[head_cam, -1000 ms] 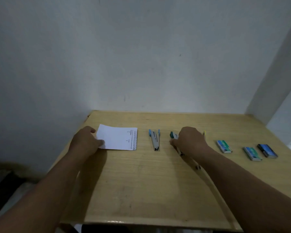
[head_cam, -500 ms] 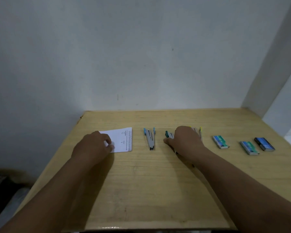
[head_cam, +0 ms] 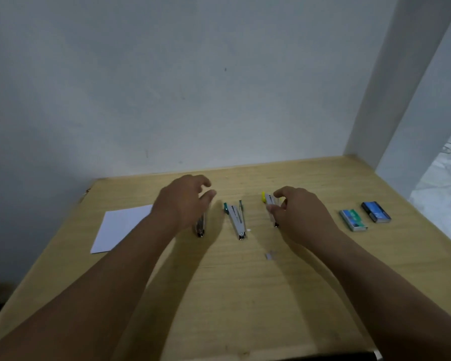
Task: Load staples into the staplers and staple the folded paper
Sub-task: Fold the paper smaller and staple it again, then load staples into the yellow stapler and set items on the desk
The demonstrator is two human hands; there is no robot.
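Three staplers lie splayed in a row on the wooden table (head_cam: 245, 295). My left hand (head_cam: 184, 201) hovers with loosely curled fingers over the leftmost stapler (head_cam: 200, 227), hiding most of it and holding nothing. The green-tipped stapler (head_cam: 236, 220) lies free in the middle. My right hand (head_cam: 300, 217) has thumb and forefinger curled round the yellow-tipped stapler (head_cam: 268, 201). The folded white paper (head_cam: 120, 227) lies flat at the left, apart from both hands. A short strip of staples (head_cam: 270, 255) rests on the wood in front of the yellow stapler.
Two staple boxes sit to the right of my right hand: a green-blue one (head_cam: 353, 220) and a dark blue one (head_cam: 376, 211). A white wall closes the back and a white pillar (head_cam: 391, 100) stands at the far right corner.
My left hand left the paper and moved right, over the leftmost stapler. My right hand shifted from the green-tipped stapler to the yellow-tipped one. The camera view has also shifted.
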